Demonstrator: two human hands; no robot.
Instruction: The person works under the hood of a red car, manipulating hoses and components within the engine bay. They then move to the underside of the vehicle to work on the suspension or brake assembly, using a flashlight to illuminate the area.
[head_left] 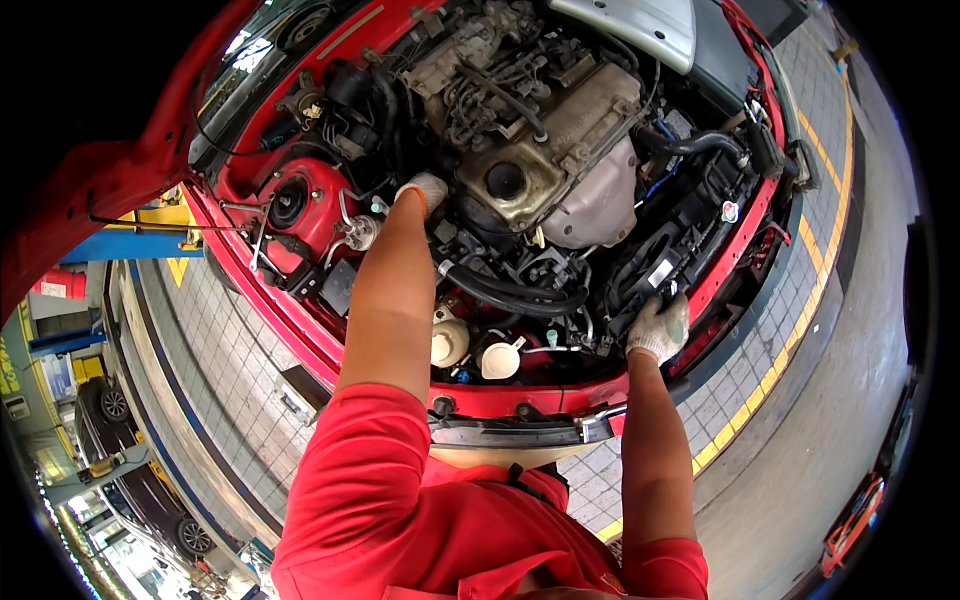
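Observation:
My left hand, in a pale knit glove with an orange cuff, reaches down into the engine bay of a red car. It is beside the engine, left of the round oil filler opening; its fingers are mostly hidden from view. My right hand, in a matching glove with greenish patches, rests on the black radiator fan shroud by the red front panel. Its visible fingers are apart, and nothing shows in its grasp. A grey metal heat shield covers the engine's side between the hands.
Thick black hoses cross the bay between my arms. Near my body sit a yellowed reservoir and a white-capped one. A red strut tower stands at left, under the raised hood. Tiled floor surrounds the car.

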